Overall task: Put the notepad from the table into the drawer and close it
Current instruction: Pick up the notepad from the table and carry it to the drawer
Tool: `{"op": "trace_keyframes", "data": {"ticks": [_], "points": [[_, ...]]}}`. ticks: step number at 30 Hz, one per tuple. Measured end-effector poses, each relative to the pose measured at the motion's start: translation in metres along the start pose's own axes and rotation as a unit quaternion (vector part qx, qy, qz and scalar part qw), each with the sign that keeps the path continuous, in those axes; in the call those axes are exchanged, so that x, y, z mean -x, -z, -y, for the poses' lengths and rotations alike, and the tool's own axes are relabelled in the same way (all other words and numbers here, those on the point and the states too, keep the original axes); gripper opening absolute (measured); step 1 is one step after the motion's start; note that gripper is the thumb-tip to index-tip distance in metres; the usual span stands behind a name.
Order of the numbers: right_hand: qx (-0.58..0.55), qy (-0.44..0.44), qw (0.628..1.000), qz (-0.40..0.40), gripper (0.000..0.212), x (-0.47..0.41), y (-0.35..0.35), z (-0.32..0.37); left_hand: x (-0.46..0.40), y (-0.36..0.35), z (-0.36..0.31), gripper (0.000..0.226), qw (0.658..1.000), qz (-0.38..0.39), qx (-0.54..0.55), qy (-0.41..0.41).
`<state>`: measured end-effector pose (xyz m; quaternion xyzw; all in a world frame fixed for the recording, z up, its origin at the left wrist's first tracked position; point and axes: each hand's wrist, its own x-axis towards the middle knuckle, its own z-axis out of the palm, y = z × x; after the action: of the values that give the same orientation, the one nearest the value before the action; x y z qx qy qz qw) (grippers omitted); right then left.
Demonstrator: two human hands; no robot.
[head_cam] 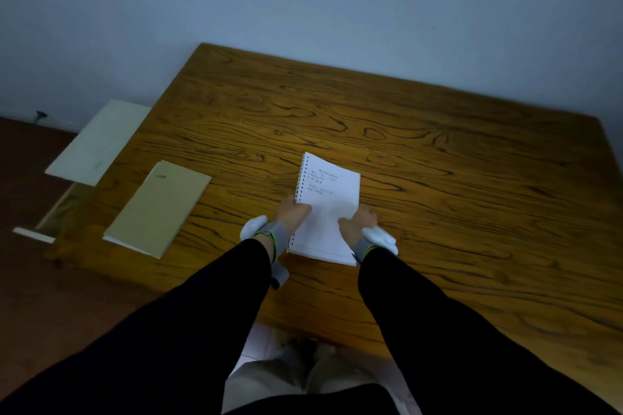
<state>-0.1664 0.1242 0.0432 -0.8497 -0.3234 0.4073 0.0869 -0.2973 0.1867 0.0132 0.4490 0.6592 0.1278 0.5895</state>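
Note:
A white spiral-bound notepad (328, 202) with a little handwriting near its top lies on the wooden table (438, 178), in the middle near the front. My left hand (293, 212) grips its spiral edge, thumb on the page. My right hand (357, 222) holds its right side, thumb on the paper. Off the table's left end, a drawer (60, 212) stands pulled out, its inside mostly hidden.
A tan closed book (158, 209) lies on the table's left part. A pale board or sheet (97, 141) rests over the left edge above the drawer. A wall runs behind the table. The floor is reddish brown at the left.

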Motion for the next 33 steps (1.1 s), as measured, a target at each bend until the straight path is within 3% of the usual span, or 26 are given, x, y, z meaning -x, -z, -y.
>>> {"op": "trace_keyframes", "data": {"ticks": [9, 13, 23, 25, 33], "points": [[-0.058, 0.027, 0.998, 0.03, 0.052, 0.007, -0.002, 0.004, 0.024, 0.008, 0.009, 0.042, 0.997, -0.014, 0.062, -0.052], [-0.087, 0.025, 0.996, 0.025, 0.062, 0.013, -0.006, 0.008, 0.03, 0.024, 0.012, 0.043, 0.995, -0.001, 0.076, -0.067], [-0.094, 0.033, 0.995, 0.027, 0.081, 0.026, -0.077, 0.085, 0.024, 0.148, 0.034, 0.042, 0.991, 0.008, 0.113, -0.072], [-0.099, 0.022, 0.994, 0.027, 0.083, 0.047, -0.12, 0.135, 0.013, 0.217, 0.047, 0.04, 0.992, 0.024, 0.094, -0.082], [-0.12, 0.035, 0.992, 0.009, 0.059, 0.06, -0.178, 0.178, -0.005, 0.283, 0.061, 0.034, 0.993, 0.051, 0.102, -0.034]]}}
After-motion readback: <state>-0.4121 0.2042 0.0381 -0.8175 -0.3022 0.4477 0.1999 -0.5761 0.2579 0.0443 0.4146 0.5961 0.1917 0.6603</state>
